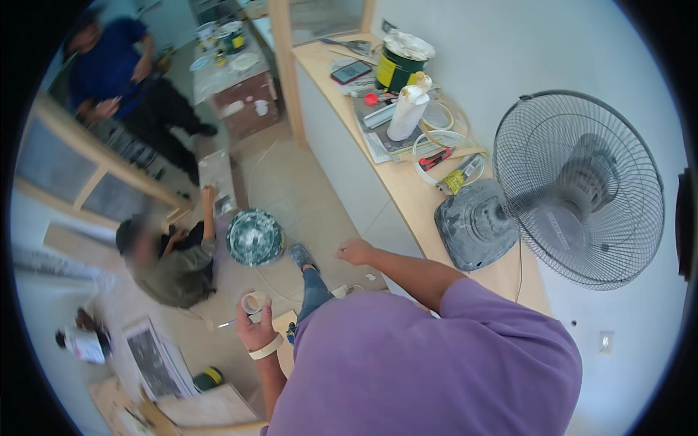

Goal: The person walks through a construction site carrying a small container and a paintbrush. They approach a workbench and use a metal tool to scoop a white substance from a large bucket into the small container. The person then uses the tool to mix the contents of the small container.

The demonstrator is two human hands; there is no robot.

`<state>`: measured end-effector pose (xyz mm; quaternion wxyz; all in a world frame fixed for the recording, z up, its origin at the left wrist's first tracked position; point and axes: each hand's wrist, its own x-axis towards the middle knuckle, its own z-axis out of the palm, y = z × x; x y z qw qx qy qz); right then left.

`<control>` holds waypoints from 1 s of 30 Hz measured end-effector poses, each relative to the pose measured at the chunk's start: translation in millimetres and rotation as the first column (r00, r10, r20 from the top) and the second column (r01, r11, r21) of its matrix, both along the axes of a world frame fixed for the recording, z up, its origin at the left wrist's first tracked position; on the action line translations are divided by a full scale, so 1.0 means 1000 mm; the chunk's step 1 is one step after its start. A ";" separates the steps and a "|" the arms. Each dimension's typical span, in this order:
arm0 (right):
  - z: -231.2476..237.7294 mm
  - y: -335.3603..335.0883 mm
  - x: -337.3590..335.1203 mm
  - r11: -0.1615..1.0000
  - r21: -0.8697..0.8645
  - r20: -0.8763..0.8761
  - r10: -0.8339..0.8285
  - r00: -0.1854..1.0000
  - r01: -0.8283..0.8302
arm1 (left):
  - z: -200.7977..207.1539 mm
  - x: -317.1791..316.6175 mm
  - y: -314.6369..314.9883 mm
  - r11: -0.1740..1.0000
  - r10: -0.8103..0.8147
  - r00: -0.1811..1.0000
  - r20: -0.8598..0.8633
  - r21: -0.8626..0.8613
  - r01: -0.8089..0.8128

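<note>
My left hand (254, 328) is closed round a roll of beige tape (253, 301), its open ring facing up. A pale band (266, 346) circles that wrist. My right hand (355, 251) hangs beside the counter front with its fingers curled, and nothing shows in it. Nearest to it is the edge of the wooden counter (407, 211). On the counter lie a red-handled cutter (436, 158), a brush with yellow-green wrapping (461, 174), a white wrapped cylinder (409, 112) and a phone (351, 72).
A fan (582, 189) with a dusty base (476, 225) stands at right. A green bucket (396, 69) is farther along the counter. Below, a person (174, 269) crouches beside a speckled round tub (255, 237). Another person (120, 65) stands behind a wooden frame (94, 156).
</note>
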<state>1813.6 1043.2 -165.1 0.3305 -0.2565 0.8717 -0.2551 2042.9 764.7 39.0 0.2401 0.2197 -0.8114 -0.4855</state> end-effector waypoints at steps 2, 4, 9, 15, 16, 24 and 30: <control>-0.002 -0.018 -0.052 0.993 0.020 -0.015 -0.116 0.993 0.116 | -0.011 -0.050 -0.039 0.999 -0.040 0.998 -0.043 0.004 0.041; -0.019 -0.012 -0.095 0.999 0.035 -0.257 0.008 0.966 0.001 | -0.012 -0.115 -0.067 0.990 -0.143 0.988 -0.063 -0.012 0.143; 0.078 -0.097 -0.179 0.879 -0.015 0.452 -0.419 0.787 0.476 | 0.020 -0.235 -0.151 0.975 -0.178 0.982 -0.071 -0.145 0.166; 0.107 -0.182 -0.311 0.757 -0.298 0.352 -0.480 0.804 0.582 | 0.057 -0.370 -0.201 0.978 -0.170 0.982 -0.076 -0.133 0.159; 0.109 -0.199 -0.341 0.780 -0.329 0.302 -0.446 0.842 0.531 | 0.058 -0.389 -0.210 0.978 -0.155 0.986 -0.068 -0.150 0.143; 0.117 -0.310 -0.572 0.789 -0.468 0.190 -0.349 0.918 0.397 | 0.058 -0.544 -0.248 0.995 0.057 0.998 -0.017 -0.080 -0.058; 0.132 -0.373 -0.714 0.599 -0.559 0.502 -0.305 0.809 0.573 | 0.055 -0.639 -0.276 0.991 0.116 0.993 -0.010 -0.069 -0.117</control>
